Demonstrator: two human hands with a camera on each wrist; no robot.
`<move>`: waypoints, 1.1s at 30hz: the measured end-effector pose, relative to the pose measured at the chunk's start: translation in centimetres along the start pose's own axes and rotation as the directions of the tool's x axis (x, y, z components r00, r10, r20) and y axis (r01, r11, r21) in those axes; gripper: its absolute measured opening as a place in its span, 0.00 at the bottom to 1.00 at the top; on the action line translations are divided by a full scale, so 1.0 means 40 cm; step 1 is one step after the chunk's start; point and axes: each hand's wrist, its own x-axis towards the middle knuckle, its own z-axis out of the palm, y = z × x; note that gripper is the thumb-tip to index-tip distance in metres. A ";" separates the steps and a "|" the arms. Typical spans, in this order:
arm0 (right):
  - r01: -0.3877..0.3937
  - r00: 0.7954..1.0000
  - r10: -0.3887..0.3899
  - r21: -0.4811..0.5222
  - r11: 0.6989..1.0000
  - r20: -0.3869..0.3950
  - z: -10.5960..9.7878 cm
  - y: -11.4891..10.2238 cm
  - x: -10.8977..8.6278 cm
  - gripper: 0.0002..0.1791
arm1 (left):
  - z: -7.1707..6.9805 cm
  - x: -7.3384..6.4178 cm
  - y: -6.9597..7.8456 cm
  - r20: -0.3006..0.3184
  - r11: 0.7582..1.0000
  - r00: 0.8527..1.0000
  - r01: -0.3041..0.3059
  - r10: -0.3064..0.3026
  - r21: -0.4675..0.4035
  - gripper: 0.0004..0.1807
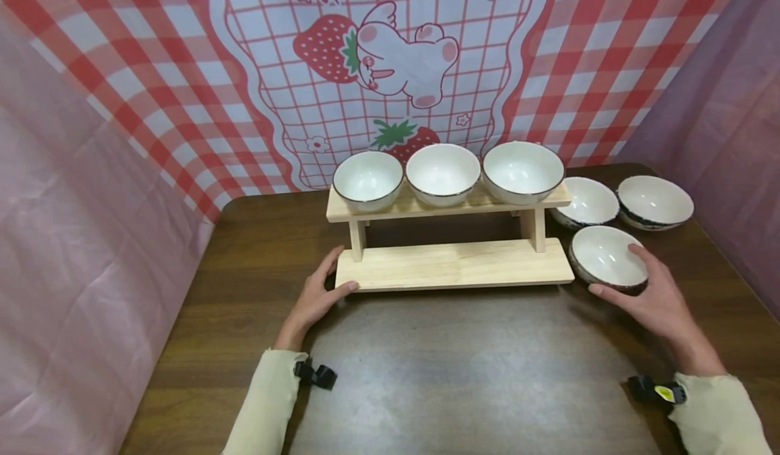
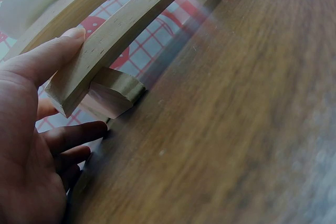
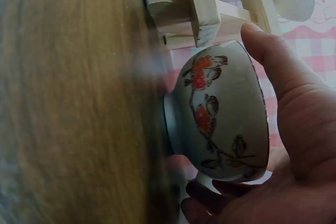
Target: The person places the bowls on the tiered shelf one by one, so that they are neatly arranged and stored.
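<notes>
A two-tier wooden display stand [image 1: 453, 265] stands on the table, its lower board bare. My left hand [image 1: 317, 292] holds the left end of that board; in the left wrist view the thumb [image 2: 65, 51] lies on top and the other fingers are around the end and lower. At the stand's right end, my right hand [image 1: 658, 299] grips a white bowl [image 1: 609, 257] by its sides. The right wrist view shows red flowers and dark leaves painted on this bowl [image 3: 226, 114]. Its foot is at or just above the table; I cannot tell which.
Three white bowls with dark rims, left [image 1: 368, 179], middle [image 1: 443, 172] and right [image 1: 523, 170], sit along the upper board. Two more bowls, one [image 1: 586, 201] near the stand and another [image 1: 655, 201] farther right, stand behind the held bowl. Checked cloth [image 1: 390, 55] hangs behind the table.
</notes>
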 end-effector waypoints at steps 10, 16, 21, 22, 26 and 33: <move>0.009 1.000 -0.009 -0.013 1.000 -0.012 0.010 0.004 0.003 0.57 | -0.003 -0.002 -0.007 -0.002 1.000 1.000 -0.009 0.009 -0.007 0.45; -0.021 0.999 0.019 -0.044 0.999 -0.035 0.015 -0.002 0.007 0.57 | -0.004 -0.002 -0.006 -0.004 1.000 1.000 -0.014 0.014 -0.007 0.45; -0.062 0.997 0.060 -0.030 0.998 -0.050 0.019 -0.004 0.009 0.57 | -0.003 -0.003 0.001 0.000 1.000 1.000 -0.005 0.005 0.001 0.45; -0.069 0.996 0.068 -0.023 0.997 -0.052 0.020 -0.003 0.009 0.58 | -0.003 -0.003 0.002 0.000 1.000 1.000 -0.005 0.005 0.002 0.45; -0.093 0.994 0.093 0.004 0.996 -0.058 0.023 0.003 0.010 0.59 | -0.002 -0.002 0.002 -0.001 1.000 1.000 -0.006 0.006 0.001 0.46; -0.108 0.991 0.110 0.032 0.994 -0.070 0.028 0.009 0.008 0.60 | -0.002 -0.001 -0.002 -0.003 1.000 1.000 -0.005 0.005 0.007 0.45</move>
